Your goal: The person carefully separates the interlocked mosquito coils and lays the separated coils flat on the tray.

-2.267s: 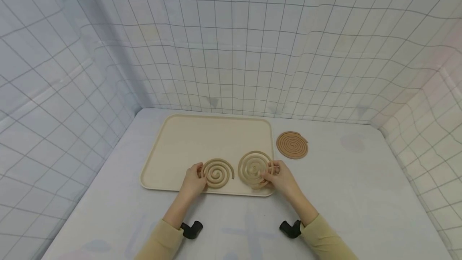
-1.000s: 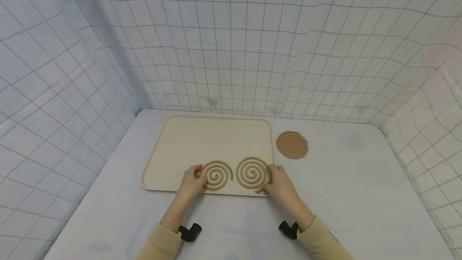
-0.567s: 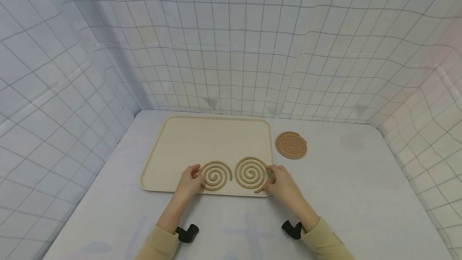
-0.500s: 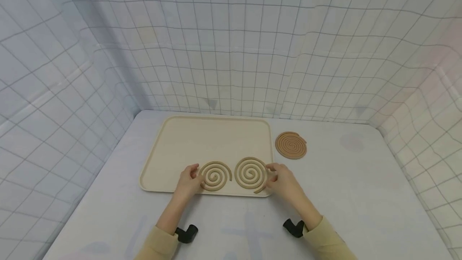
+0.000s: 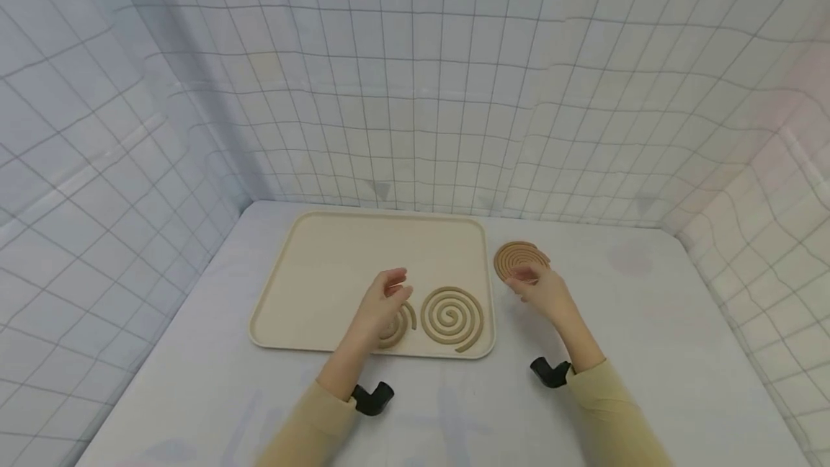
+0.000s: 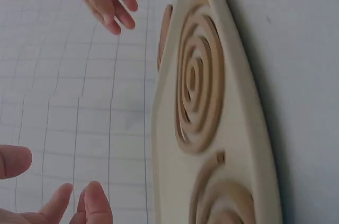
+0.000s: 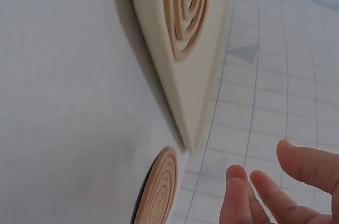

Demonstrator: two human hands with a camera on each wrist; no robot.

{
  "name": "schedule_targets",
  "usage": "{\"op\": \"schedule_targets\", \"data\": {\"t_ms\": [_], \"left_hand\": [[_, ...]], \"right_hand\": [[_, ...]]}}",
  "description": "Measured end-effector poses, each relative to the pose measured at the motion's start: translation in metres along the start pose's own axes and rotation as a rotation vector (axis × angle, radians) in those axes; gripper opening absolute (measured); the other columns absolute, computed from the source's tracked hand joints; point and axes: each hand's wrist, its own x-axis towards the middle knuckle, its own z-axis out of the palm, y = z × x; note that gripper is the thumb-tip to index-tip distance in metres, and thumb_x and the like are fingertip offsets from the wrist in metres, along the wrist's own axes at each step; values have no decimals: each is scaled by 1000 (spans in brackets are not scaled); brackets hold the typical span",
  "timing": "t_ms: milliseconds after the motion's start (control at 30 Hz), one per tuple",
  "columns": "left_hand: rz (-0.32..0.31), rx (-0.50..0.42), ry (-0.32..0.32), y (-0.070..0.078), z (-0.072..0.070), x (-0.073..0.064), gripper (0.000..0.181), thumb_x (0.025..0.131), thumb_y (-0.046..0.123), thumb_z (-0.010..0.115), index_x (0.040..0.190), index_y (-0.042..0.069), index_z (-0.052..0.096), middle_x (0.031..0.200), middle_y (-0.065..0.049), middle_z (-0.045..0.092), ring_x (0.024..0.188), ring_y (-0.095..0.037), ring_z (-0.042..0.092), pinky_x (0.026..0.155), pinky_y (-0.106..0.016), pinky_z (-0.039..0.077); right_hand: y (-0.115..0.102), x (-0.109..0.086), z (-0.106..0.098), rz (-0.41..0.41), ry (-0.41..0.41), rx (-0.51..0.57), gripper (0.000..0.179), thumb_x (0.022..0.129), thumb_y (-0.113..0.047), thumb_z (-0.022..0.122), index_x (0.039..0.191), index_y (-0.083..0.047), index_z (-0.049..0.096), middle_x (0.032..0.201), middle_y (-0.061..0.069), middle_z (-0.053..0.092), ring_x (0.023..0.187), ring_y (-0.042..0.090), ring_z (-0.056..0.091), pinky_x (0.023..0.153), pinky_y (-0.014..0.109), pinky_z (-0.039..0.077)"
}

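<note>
My left hand hovers over the left tan spiral coil, which looks like a mosquito coil and is partly hidden by it. Nothing is between its parted thumb and fingers. A second tan coil lies flat to the right, at the tray's near right corner. Both rest on the cream tray. My right hand is raised near a darker brown, tightly wound coil on the table. It covers that coil's near edge, and its fingers are loosely bent around nothing, as the right wrist view shows.
A white cloth covers the table around the tray. Grid-patterned curtains stand at the back and both sides. A black wrist mount sits on the left wrist, with a matching black mount on the right.
Both hands have let go of the tan coils, which stay on the tray. The left hand has lifted and moved right; the right hand has moved right and away toward the brown coil.
</note>
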Motion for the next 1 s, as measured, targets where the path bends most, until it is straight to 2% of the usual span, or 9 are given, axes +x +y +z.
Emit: {"op": "schedule_targets", "data": {"t_ms": [167,233,333,467,567,633,733,833,1000], "left_hand": [[-25,-115,-163,12,39,19,47,100,15,54,142,-1,43,142,-21,49,126,-35,53,104,-43,48],[-48,-141,-208,15,55,27,48,100,18,55,142,-1,43,140,-21,51,124,-34,56,104,-42,48],[-69,-188,-254,17,75,36,49,100,19,55,142,-1,43,139,-23,53,124,-35,57,105,-43,47],[-128,-236,-297,15,97,43,48,100,20,54,142,0,44,139,-22,52,125,-33,58,106,-41,47],[-184,-256,-350,13,113,46,49,100,22,55,143,0,43,139,-21,52,126,-30,57,107,-40,46],[-199,-263,-381,11,124,48,52,100,23,56,143,0,41,139,-19,52,127,-29,56,107,-39,46],[-228,-291,-386,11,139,51,56,97,19,59,144,-2,38,138,-19,51,130,-32,52,108,-41,45],[-252,-302,-357,11,151,55,62,93,14,61,146,-4,34,142,-22,46,134,-37,46,111,-46,41],[-268,-347,-321,14,162,63,73,88,8,59,150,-6,22,154,-26,25,142,-42,31,116,-54,31]], "right_hand": [[12,20,-13,47,41,-72,44,98,-30,60,130,1,58,128,27,59,113,40,59,89,48,53],[16,26,-15,62,44,-94,45,99,-30,59,130,2,56,131,28,57,120,43,54,94,51,50],[21,35,-16,77,36,-89,47,99,-28,58,131,6,54,134,30,54,124,45,51,97,53,48],[31,45,-16,88,42,-71,54,98,-27,60,136,9,47,137,33,50,127,47,49,99,54,47],[40,50,-18,98,37,-92,62,97,-26,60,142,11,38,142,36,41,132,49,43,105,57,42],[45,54,-20,103,23,-122,64,96,-24,60,143,12,35,144,38,37,133,52,38,107,60,38],[48,57,-21,111,-5,-159,60,95,-22,59,140,12,38,143,39,37,133,54,36,107,61,37],[48,60,-20,125,-37,-169,55,94,-19,57,136,12,39,139,40,41,132,53,39,105,60,39],[48,64,-20,131,-65,-153,54,94,-18,55,136,12,37,138,39,42,130,51,41,103,58,41]]}}
